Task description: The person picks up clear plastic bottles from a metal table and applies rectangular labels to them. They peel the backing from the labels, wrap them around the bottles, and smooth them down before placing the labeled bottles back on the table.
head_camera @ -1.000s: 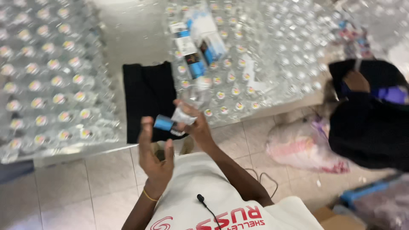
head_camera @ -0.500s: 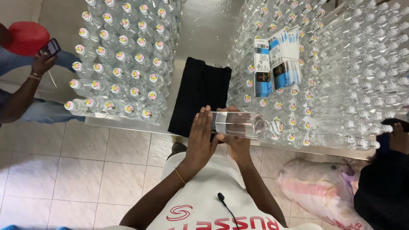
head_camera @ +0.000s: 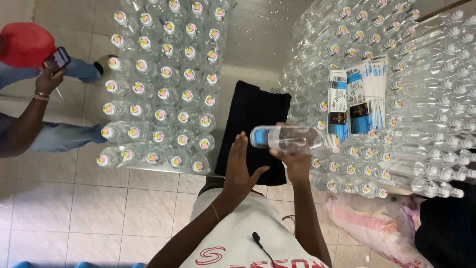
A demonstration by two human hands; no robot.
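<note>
My right hand [head_camera: 296,163] grips a clear plastic bottle [head_camera: 287,138] held sideways, its base pointing left with a blue label edge showing. My left hand [head_camera: 240,166] is open with fingers spread, just left of the bottle's base and apart from it. Both hands hover over a folded black cloth [head_camera: 254,130] lying on the metal table [head_camera: 250,44]. A stack of blue, black and white labels [head_camera: 358,100] rests on top of the bottles to the right.
Several capped clear bottles stand in a block on the left [head_camera: 163,84] and a larger block on the right [head_camera: 421,99]. A person in a red cap [head_camera: 27,44] holds a phone at far left. A pink plastic bag [head_camera: 377,223] lies on the tiled floor.
My left hand has come off the bottle's base and opened. The bottle stays in my right hand. The view has shifted, so the table sits further right and lower.
</note>
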